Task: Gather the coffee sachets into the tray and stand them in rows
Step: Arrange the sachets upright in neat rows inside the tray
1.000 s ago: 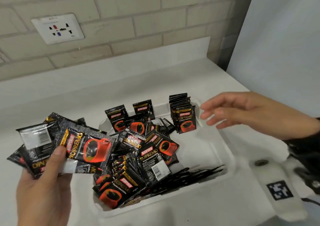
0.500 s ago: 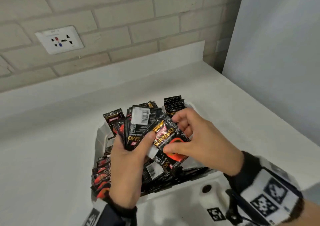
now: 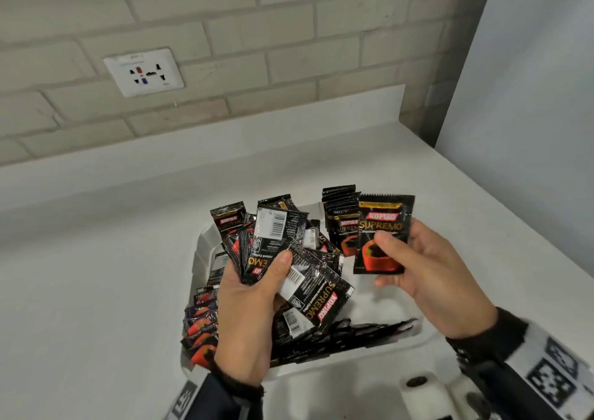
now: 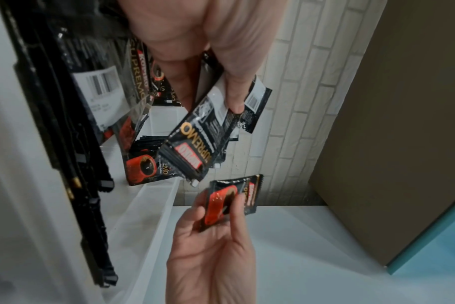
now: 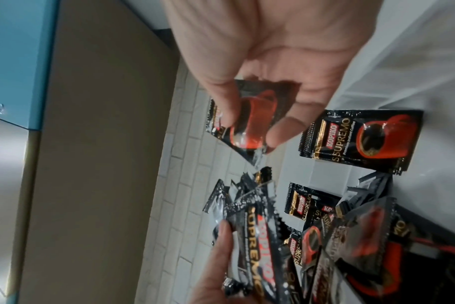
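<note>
A white tray [image 3: 205,246] on the counter holds several black-and-red coffee sachets. Some stand in a row at its back right [image 3: 340,213], others along its left side [image 3: 201,326]. Above the tray my left hand [image 3: 279,265] grips a fanned bundle of sachets [image 3: 276,246], thumb on top. To its right my right hand [image 3: 398,249] pinches a single sachet [image 3: 382,223] upright, print facing me. In the left wrist view the bundle [image 4: 195,144] hangs above that single sachet [image 4: 229,201]. The right wrist view shows the pinched sachet [image 5: 252,123] beside the standing row [image 5: 361,137].
The white counter [image 3: 96,291] runs to a brick wall with a white socket [image 3: 143,71]. A pale panel [image 3: 530,98] closes off the right side. More sachets lie flat along the tray's front edge [image 3: 353,332].
My left hand brought its bundle from the left to above the tray. My right hand, empty before, pinched one sachet out of the bundle and drew it to the right.
</note>
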